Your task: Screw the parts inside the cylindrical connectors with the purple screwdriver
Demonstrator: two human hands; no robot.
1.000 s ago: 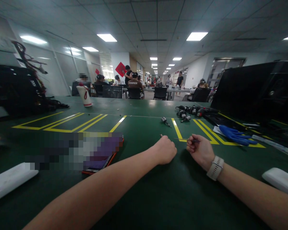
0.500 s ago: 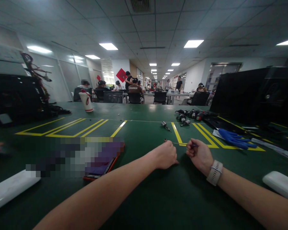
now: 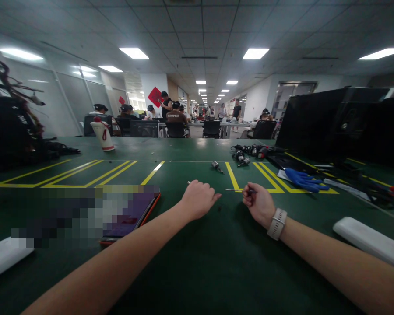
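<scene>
My right hand (image 3: 258, 204) is closed around the dark handle of a thin screwdriver (image 3: 232, 190), whose bare shaft points left. To its left, my left hand (image 3: 200, 200) is closed with its back toward me. A small light tip (image 3: 189, 182) pokes out beyond that hand; the rest of it is hidden by the fingers. A gap separates the screwdriver's tip from my left hand. Between the hands, a tiny dark piece (image 3: 219, 208) shows on the green table (image 3: 213, 271). Farther off lies a small metal part (image 3: 217, 166) with a thin stem.
Several dark metal parts (image 3: 241, 156) lie in a cluster at the back right, near a blue glove (image 3: 304, 180) and a monitor (image 3: 318, 118). A purple case (image 3: 131, 214), a paper cup (image 3: 103, 136) and a white device (image 3: 6, 258) are on the left. Another white device (image 3: 367, 240) sits right.
My left hand has drawn left, away from the screwdriver, so the gap between the hands is wider. The tiny dark piece on the table now shows. The whole view has shifted slightly.
</scene>
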